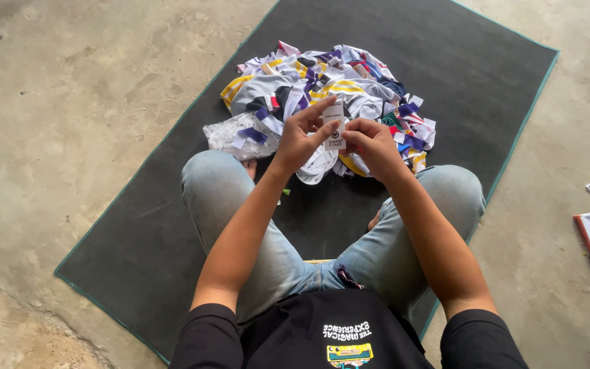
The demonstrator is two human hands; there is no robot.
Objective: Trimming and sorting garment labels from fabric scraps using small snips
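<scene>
There's just the one view, from the camera on my head, looking steeply down over my chest and along both forearms. It faces forward over my knees onto the dark mat (pixel 138 239) and the concrete floor (pixel 69 102) around it. My left hand (pixel 300 140) and right hand (pixel 371 145) sit close, near the centre of the frame

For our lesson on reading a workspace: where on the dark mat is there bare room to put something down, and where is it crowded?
Bare dark rubber mat lies right of the heap of white, purple and yellow garments, and left of the person's knee. It is crowded at the centre, where both hands hold a small white paper tag over the heap.
</scene>
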